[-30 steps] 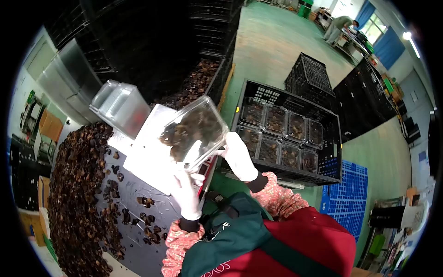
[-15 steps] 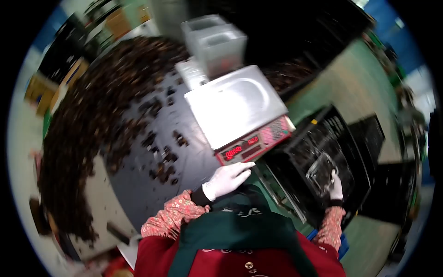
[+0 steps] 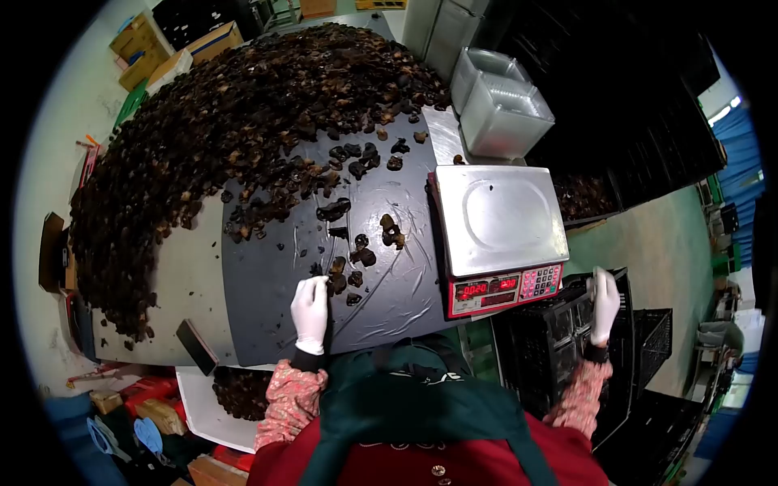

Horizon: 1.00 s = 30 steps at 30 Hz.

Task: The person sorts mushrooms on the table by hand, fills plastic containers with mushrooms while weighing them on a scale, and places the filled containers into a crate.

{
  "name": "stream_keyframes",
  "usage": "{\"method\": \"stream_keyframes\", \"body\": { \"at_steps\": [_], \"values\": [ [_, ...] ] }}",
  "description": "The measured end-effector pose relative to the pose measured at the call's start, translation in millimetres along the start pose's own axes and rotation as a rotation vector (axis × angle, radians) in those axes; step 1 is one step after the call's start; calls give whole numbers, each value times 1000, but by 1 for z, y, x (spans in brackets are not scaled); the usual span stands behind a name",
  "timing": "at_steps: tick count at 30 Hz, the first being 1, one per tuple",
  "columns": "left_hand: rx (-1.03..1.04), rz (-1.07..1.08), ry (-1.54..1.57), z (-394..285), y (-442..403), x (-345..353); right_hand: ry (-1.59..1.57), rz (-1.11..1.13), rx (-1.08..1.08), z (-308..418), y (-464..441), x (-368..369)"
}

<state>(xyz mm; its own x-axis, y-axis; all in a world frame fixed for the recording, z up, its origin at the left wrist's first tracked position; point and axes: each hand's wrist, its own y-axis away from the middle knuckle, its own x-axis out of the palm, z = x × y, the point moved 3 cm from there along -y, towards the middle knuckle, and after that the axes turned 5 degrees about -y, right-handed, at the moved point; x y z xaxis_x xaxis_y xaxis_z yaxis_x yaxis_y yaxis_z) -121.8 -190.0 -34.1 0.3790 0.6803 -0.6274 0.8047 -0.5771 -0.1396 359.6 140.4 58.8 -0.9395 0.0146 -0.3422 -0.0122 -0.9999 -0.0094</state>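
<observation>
My left hand [image 3: 310, 314], in a white glove, is low over the grey table cover with its fingers drawn together. Dark, curled pieces like wood ear mushroom [image 3: 337, 266] lie scattered beside its fingertips; whether a piece is pinched there is hidden. My right hand [image 3: 603, 308], also gloved and slightly blurred, has its fingers stretched out above the black crate [image 3: 527, 344], holding nothing visible. Clear plastic boxes [image 3: 561, 324] sit inside that crate. Between the hands stands a digital scale [image 3: 504, 223] with red displays lit and a tiny dark speck on its steel plate.
A big heap of the dark pieces [image 3: 267, 89] covers the table's far and left side. Stacked clear containers [image 3: 504, 113] stand behind the scale. More black crates [image 3: 652, 336] are at the right. A white bin [image 3: 198, 397] holding dark pieces is below the table's left edge.
My left hand has moved left from the front of the scale to the scattered pieces. My right hand has come off the clear box in the crate and risen. The view has turned.
</observation>
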Motion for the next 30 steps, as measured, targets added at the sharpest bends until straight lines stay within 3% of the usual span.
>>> {"method": "stream_keyframes", "body": {
  "at_steps": [1, 5, 7, 9, 11, 13, 17, 19, 22, 23, 25, 29, 30],
  "values": [
    [73, -34, -52, -5, -4, 3, -77, 58, -31, 32, -16, 35],
    [249, -82, -295, -24, -21, 17, 187, 201, -755, 117, -91, 153],
    [317, -78, -403, -27, -32, 31, 246, 232, -897, 135, -134, 198],
    [297, 32, -542, -26, -41, 47, 446, 129, -1130, 145, -167, 234],
    [317, 80, -646, -25, -48, 60, 470, 116, -1159, 144, -190, 253],
    [351, 83, -698, -23, -53, 67, 418, 459, -819, 137, -210, 267],
    [283, 34, -570, -15, -56, 66, 258, 585, -752, 135, -224, 270],
    [281, -59, -256, -14, -57, 52, 269, 615, -713, 136, -233, 270],
    [12, 5, 183, -7, -55, 34, 358, 682, -613, 139, -247, 271],
    [-232, 105, 709, -4, -54, 37, 338, 724, -587, 140, -250, 271],
    [-330, 127, 904, -3, -52, 29, 250, 801, -503, 143, -252, 274],
    [-327, 216, 877, 14, -55, 31, 123, 774, -452, 142, -255, 277],
    [-308, 185, 840, 6, -58, 34, 100, 695, -532, 145, -257, 275]
  ]
}}
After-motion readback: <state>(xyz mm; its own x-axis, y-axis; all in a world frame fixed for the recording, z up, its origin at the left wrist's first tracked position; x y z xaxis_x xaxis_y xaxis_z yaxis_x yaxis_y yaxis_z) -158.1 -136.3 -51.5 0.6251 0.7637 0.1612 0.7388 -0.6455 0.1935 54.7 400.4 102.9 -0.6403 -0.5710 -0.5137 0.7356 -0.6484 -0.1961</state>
